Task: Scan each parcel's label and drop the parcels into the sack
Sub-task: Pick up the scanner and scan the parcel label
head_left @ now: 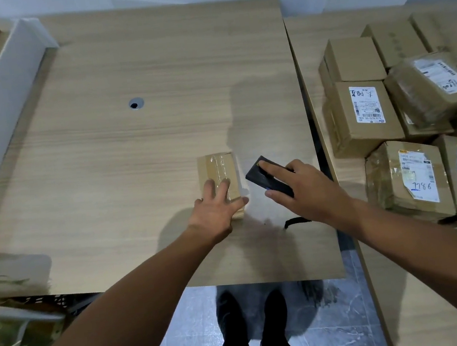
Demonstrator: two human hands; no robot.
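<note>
Small brown taped parcel [218,174] lies flat under left hand [214,209]

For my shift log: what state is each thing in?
small parcel: flat on table, taped face up, no label showing
left hand: resting on small parcel
right hand: gripping scanner
scanner: held, beside small parcel
parcel pile: sealed, stacked on side table
</note>
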